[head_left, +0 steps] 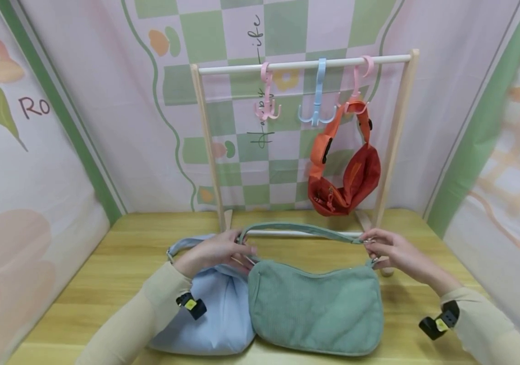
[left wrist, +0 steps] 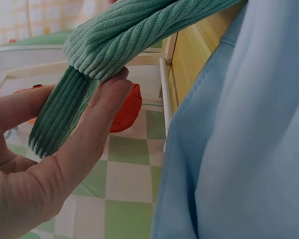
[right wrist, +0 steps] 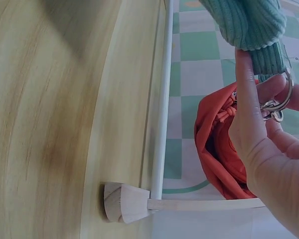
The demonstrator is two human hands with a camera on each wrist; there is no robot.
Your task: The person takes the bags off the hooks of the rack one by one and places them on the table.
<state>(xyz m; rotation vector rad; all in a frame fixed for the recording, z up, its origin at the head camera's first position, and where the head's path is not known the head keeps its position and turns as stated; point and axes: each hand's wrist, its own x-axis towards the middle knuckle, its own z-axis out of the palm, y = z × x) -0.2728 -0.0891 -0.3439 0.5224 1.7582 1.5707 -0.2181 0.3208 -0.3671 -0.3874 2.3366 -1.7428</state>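
A green corduroy shoulder bag is held up by both hands at the two ends of its strap. My left hand grips the strap's left end; in the left wrist view the ribbed strap passes between thumb and fingers. My right hand pinches the right end beside a metal ring. Left of the green bag, partly behind it and under my left forearm, a light blue bag lies on the wooden table.
Behind the bags stands a wooden rack with a white top bar. From it hang a pink hook, a blue hook and another pink hook bearing a red-orange waist bag. A lower white bar crosses near the table. Printed curtains surround the table.
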